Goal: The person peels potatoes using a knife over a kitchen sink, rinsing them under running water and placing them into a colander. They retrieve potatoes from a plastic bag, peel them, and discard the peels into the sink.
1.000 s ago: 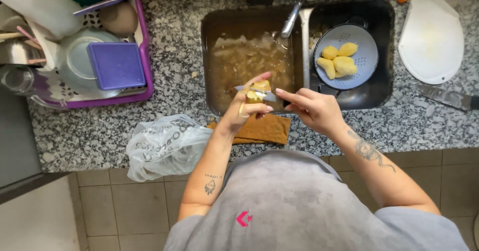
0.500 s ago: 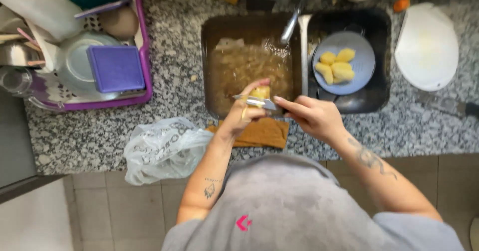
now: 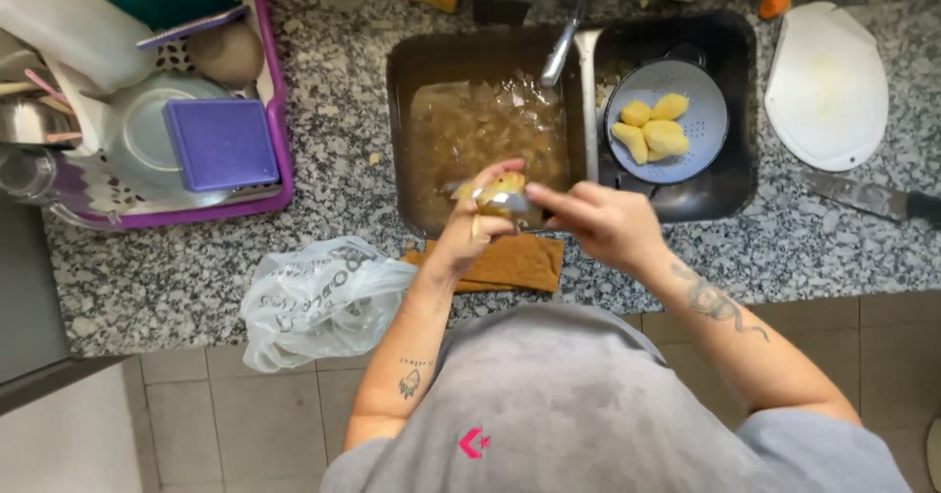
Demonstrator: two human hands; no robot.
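Observation:
My left hand point(image 3: 469, 230) grips a yellowish potato point(image 3: 502, 185) over the front edge of the left sink basin point(image 3: 402, 111). My right hand point(image 3: 606, 222) holds a metal peeler point(image 3: 505, 200) whose blade lies against the potato. The basin holds murky water with potato peels point(image 3: 485, 130). In the right basin a pale colander point(image 3: 701, 140) holds several peeled yellow potatoes point(image 3: 652, 128). The tap point(image 3: 561, 47) hangs over the divider between the two basins.
An orange cloth point(image 3: 515, 261) lies at the counter's front edge under my hands. A crumpled plastic bag point(image 3: 319, 297) sits to its left. A purple dish rack point(image 3: 157, 111) with dishes stands far left. A white cutting board point(image 3: 825, 86) and a knife point(image 3: 867, 197) lie at the right.
My hands stay over the sink's front edge, working the peeler along the potato; the potato has turned slightly in my left hand.

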